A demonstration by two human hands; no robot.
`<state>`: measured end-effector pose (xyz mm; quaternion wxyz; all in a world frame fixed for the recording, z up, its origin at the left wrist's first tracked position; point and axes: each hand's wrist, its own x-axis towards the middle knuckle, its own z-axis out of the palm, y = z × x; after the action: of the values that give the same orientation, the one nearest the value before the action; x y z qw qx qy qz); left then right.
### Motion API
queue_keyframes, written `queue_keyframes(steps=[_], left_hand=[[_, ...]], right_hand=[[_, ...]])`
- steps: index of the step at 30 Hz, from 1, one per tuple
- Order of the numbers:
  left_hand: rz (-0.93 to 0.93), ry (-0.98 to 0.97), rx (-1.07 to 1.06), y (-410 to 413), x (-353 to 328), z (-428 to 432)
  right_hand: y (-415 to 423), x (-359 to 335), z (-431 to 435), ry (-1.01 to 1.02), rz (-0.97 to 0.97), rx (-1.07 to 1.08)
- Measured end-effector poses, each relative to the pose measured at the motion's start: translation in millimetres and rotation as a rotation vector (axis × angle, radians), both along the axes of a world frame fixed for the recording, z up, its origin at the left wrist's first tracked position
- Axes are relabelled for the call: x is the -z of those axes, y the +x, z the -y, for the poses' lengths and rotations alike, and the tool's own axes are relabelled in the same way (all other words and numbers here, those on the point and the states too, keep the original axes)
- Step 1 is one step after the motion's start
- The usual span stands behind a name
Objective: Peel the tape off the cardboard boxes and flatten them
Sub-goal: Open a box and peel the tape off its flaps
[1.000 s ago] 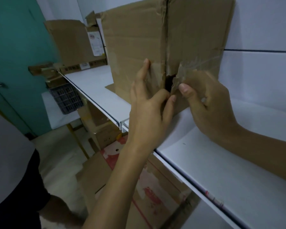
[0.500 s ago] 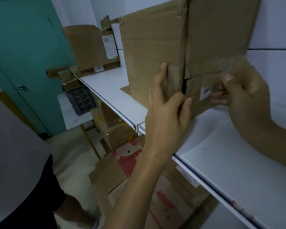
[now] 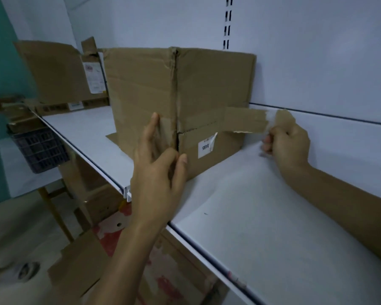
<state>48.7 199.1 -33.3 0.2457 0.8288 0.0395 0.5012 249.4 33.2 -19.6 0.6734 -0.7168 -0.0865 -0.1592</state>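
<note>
Tape (image 3: 244,122) runs as 1 brown strip from the right face of the box (image 3: 141,89) out to your right hand (image 3: 288,146), whose curled fingers pinch its free end so the pull is level. Your left hand (image 3: 156,172) braces the near corner, fingers straight and spread, thumb on the labelled face (likely to stop sliding). The box stands upright on the shelf (image 3: 251,216), near the wall (image 3: 317,62).
</note>
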Motion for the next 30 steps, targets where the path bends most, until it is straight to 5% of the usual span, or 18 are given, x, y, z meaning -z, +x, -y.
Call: queue_keyframes(steps=[4, 8, 10, 15, 23, 30], left_hand=[[0.034, -0.061, -0.029, 0.5, 0.4, -0.7], [0.07, -0.053, -0.031, 0.0, -0.5, -0.1], [0.07, 0.007, -0.013, -0.4, -2.0, 2.9], [0.037, 0.037, -0.007, -0.6, -1.4, 4.0], [0.092, -0.14, -0.007, -30.8, 7.7, -32.0], [0.065, -0.138, -0.026, -40.4, 7.4, -35.9]], right_hand=[[-8.3, 2.8, 16.1, -0.187, 0.148, 0.013], [-40.4, -36.0, 3.1, 0.126, 0.356, -0.135], [-61.5, -55.6, -8.1, 0.123, 0.463, -0.257], [-96.8, -63.8, -30.0, -0.297, 0.729, -0.443], [-94.2, -53.1, -7.9, -0.527, 0.304, -0.203], [-114.7, -74.3, -54.1, -0.775, 0.352, -0.338]])
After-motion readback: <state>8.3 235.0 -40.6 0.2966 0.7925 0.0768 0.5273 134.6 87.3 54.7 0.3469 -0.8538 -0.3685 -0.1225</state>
